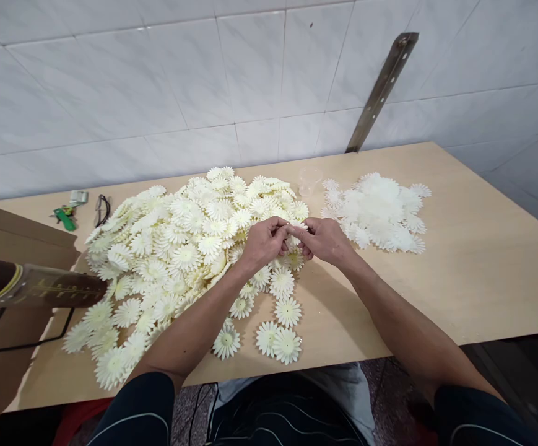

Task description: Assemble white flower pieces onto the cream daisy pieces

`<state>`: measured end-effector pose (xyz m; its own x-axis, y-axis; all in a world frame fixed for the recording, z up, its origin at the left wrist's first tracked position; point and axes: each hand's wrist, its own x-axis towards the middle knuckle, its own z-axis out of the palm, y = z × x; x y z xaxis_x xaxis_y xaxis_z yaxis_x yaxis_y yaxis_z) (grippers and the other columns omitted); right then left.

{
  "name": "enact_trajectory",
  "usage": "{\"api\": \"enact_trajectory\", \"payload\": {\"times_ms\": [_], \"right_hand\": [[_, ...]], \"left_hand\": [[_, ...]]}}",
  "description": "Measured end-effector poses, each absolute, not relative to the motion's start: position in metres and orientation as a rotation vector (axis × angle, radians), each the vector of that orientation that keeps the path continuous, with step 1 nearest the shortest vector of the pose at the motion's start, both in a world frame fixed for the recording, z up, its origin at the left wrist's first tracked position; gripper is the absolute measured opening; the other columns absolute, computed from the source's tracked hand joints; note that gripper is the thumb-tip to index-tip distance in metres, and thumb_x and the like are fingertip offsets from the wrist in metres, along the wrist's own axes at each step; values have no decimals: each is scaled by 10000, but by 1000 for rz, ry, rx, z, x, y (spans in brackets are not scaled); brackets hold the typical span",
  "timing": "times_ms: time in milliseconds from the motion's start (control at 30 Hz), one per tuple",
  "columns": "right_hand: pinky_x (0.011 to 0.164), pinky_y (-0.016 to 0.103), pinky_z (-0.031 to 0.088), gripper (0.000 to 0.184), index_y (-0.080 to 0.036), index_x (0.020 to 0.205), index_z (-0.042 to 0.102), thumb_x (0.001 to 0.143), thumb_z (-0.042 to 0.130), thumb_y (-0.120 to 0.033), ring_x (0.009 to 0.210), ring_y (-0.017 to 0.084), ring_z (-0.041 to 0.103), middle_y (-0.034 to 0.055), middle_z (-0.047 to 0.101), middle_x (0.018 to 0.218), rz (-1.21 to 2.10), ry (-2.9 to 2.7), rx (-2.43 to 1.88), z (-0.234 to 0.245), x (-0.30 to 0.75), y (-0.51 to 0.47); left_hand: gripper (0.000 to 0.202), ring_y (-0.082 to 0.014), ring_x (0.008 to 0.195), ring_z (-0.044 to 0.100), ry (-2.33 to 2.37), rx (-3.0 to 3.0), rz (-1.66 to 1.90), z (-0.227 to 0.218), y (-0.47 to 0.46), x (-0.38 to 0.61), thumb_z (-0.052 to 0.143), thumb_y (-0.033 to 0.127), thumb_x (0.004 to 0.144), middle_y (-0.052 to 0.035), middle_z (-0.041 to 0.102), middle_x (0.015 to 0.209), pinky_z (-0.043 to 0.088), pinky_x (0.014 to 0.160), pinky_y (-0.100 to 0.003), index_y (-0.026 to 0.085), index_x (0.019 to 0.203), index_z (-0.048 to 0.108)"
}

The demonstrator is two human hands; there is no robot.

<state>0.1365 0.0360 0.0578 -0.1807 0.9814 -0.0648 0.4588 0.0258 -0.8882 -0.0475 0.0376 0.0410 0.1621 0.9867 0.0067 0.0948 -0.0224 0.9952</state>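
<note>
My left hand (265, 241) and my right hand (328, 240) meet at the right side of a big heap of pale yellow artificial flowers (187, 254). The fingers of both are closed in a pinch, thumbs toward each other, on a pale artificial flower (296, 233) that is mostly hidden by them. Several loose flowers lie below the hands, among them one flower (287, 345) close to the table's front edge. Right of my right hand is a smaller pile of whiter, translucent flower pieces (375, 210).
A clear plastic cup (309, 179) stands behind the hands on the wooden table (473, 260). At left are a brown-lidded bottle (41, 285), a cardboard box (13, 235), a green tool (65, 218) and a dark looped item (103, 210). A metal bracket (382, 93) leans along the tiled wall.
</note>
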Motion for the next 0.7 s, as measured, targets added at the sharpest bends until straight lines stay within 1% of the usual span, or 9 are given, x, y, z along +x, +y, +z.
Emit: {"api": "enact_trajectory", "payload": {"times_ms": [67, 133, 200, 300, 333, 433, 567, 633, 700], "right_hand": [[490, 332, 464, 755, -280, 604, 403, 875, 707, -915, 463, 194, 617, 25, 643, 511, 990, -1774, -1498, 57, 136, 37], [506, 327, 449, 748, -276, 605, 409, 905, 680, -906, 482, 186, 595, 20, 605, 492, 888, -1839, -1494, 56, 137, 37], [519, 324, 479, 729, -266, 632, 464, 898, 682, -910, 514, 195, 633, 25, 626, 521, 952, -1828, -1436, 55, 139, 38], [547, 328, 580, 696, -238, 733, 601, 811, 779, -906, 634, 230, 751, 62, 730, 675, 1252, -1669, -1272, 53, 139, 37], [561, 330, 608, 694, -227, 756, 638, 770, 824, -896, 676, 238, 770, 73, 744, 714, 1331, -1606, -1227, 52, 138, 38], [590, 331, 651, 695, -207, 744, 690, 666, 926, -856, 710, 225, 759, 61, 714, 711, 1430, -1430, -1178, 49, 136, 39], [581, 327, 649, 703, -214, 707, 664, 603, 973, -837, 700, 206, 724, 16, 644, 679, 1426, -1333, -1183, 45, 133, 40], [572, 331, 631, 728, -226, 690, 626, 601, 949, -871, 665, 196, 694, 0, 621, 664, 1375, -1348, -1209, 43, 133, 40], [551, 334, 587, 749, -240, 678, 581, 645, 884, -924, 600, 185, 652, -15, 600, 624, 1278, -1406, -1265, 42, 134, 40]], "left_hand": [[106, -126, 439, 628, 1178, 1400, 1043, 42, 35, -47, 742, 261, 950, 33, 640, 525, 499, 439, -203, 188, 874, 758], [132, -124, 410, 602, 1202, 1410, 1020, 43, 34, -46, 693, 227, 963, 38, 623, 497, 473, 421, -202, 190, 860, 766], [142, -128, 408, 603, 1223, 1404, 1029, 45, 33, -46, 683, 226, 966, 40, 624, 498, 475, 417, -209, 193, 858, 769], [128, -133, 433, 627, 1251, 1377, 1117, 46, 35, -46, 710, 253, 963, 39, 645, 523, 497, 433, -213, 199, 855, 754], [129, -132, 436, 628, 1254, 1364, 1144, 46, 35, -47, 717, 264, 964, 39, 650, 527, 498, 437, -212, 200, 855, 745], [158, -127, 437, 627, 1231, 1341, 1196, 45, 37, -46, 753, 329, 966, 44, 647, 525, 480, 434, -204, 204, 873, 728], [254, -125, 453, 640, 1183, 1351, 1214, 41, 35, -45, 786, 449, 948, 47, 645, 538, 500, 448, -201, 204, 914, 726], [281, -121, 454, 642, 1158, 1361, 1200, 39, 33, -44, 774, 478, 947, 42, 660, 564, 518, 455, -202, 204, 930, 715], [301, -120, 459, 651, 1133, 1372, 1164, 40, 30, -43, 769, 494, 949, 30, 687, 609, 517, 443, -202, 207, 914, 686]]}}
